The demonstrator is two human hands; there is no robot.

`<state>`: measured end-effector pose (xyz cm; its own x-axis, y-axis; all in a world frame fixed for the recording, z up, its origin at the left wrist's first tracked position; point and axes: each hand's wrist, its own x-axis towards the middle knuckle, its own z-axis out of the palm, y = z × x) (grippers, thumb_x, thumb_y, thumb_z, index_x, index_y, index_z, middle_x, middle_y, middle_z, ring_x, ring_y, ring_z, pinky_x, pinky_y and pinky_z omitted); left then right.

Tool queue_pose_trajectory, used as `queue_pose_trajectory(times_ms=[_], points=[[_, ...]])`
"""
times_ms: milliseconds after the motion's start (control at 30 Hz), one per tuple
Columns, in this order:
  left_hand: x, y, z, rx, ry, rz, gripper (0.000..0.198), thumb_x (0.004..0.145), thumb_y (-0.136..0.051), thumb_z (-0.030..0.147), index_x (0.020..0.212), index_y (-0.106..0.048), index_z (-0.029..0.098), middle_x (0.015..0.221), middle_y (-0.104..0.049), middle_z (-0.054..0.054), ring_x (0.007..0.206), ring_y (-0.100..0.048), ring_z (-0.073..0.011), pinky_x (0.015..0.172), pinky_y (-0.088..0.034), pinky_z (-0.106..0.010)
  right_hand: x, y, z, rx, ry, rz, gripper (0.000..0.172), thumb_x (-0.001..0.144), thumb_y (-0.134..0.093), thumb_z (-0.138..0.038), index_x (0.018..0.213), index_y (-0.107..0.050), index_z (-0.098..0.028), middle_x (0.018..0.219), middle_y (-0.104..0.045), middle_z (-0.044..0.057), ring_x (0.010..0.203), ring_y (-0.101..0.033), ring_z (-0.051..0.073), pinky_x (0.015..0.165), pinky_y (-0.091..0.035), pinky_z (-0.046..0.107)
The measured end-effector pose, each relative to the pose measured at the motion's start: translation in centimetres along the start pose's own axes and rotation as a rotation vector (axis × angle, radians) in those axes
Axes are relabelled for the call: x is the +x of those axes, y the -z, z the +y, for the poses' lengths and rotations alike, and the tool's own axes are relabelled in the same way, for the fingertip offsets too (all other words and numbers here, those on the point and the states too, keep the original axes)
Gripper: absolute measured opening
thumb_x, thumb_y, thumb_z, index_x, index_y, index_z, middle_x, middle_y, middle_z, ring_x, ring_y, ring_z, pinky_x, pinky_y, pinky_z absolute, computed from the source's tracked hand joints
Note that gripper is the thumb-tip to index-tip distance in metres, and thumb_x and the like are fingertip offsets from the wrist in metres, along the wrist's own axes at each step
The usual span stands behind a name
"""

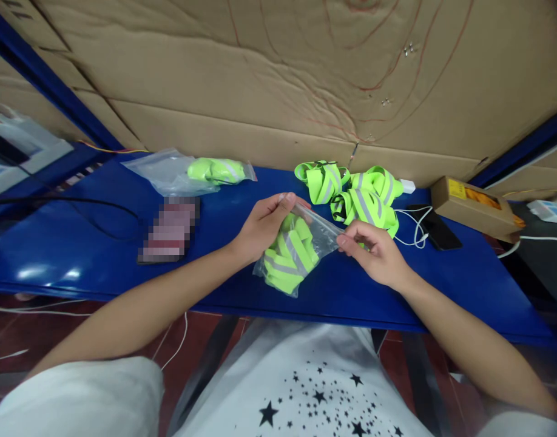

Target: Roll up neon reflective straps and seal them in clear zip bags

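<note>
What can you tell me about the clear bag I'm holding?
The bag looks like thin, wrinkled plastic, with a pale strip along its top edge; whether it's sealed is unclear. Inside is a bundled neon strap with grey stripes. The bag tilts over the blue table, left hand and right hand both gripping its top.

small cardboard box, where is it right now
In the head view, the small cardboard box is near the right end of the blue table, close to the cardboard wall and beside the flat black device.
</note>
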<state>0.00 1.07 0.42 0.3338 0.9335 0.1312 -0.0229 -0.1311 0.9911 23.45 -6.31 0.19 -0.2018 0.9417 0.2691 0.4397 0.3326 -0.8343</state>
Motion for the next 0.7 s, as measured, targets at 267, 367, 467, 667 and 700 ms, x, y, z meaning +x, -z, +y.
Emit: queue_pose_trajectory(times_ms=[267,367,467,667,700], points=[[0.5,-0.3,-1.1,0.066,-0.033,0.027,0.048,0.094,-0.059,0.064,0.092,-0.075,0.019,0.074,-0.073,-0.003,0.064,-0.063,-0.0152,0.058,-0.047,-0.025,0.7,-0.8,1.7,0.058,-0.047,-0.017,0.026,0.097,-0.064,-0.046,0.092,-0.062,-0.02,0.077,-0.063,0.0,0.066,-0.056,0.013,0.06,-0.043,0.026],[0.1,-0.3,-0.9,0.116,-0.073,0.025,0.047,0.096,-0.056,0.063,0.093,-0.075,0.02,0.077,-0.074,-0.004,0.07,-0.065,-0.0165,0.061,-0.048,-0.026,0.8,-0.8,1.8,0.134,-0.086,-0.025,0.026,0.093,-0.068,-0.045,0.091,-0.063,-0.019,0.071,-0.059,-0.003,0.06,-0.053,0.012,0.057,-0.04,0.025],[-0.2,-0.4,-0.5,0.154,-0.092,0.017,0.047,0.098,-0.054,0.061,0.093,-0.076,0.02,0.078,-0.074,-0.004,0.073,-0.066,-0.0177,0.062,-0.048,-0.026,0.6,-0.8,1.4,0.127,-0.098,-0.045,0.025,0.095,-0.065,-0.042,0.084,-0.061,-0.019,0.064,-0.054,-0.004,0.057,-0.048,0.01,0.055,-0.037,0.024],[-0.4,-0.7,-0.2,0.198,-0.14,0.003,0.042,0.101,-0.054,0.054,0.093,-0.077,0.02,0.081,-0.075,-0.003,0.075,-0.067,-0.0164,0.067,-0.049,-0.025,0.4,-1.1,1.0,0.134,-0.104,-0.057,0.022,0.096,-0.061,-0.037,0.085,-0.059,-0.019,0.066,-0.053,-0.004,0.059,-0.048,0.01,0.056,-0.036,0.025],[-0.5,-0.7,-0.2,0.203,-0.148,-0.004,0.041,0.101,-0.054,0.052,0.093,-0.077,0.019,0.083,-0.075,-0.003,0.075,-0.067,-0.0162,0.068,-0.049,-0.025,0.4,-1.2,1.0,0.139,-0.104,-0.062,0.02,0.095,-0.061,-0.036,0.085,-0.06,-0.019,0.066,-0.052,-0.004,0.059,-0.048,0.01,0.056,-0.036,0.025]])
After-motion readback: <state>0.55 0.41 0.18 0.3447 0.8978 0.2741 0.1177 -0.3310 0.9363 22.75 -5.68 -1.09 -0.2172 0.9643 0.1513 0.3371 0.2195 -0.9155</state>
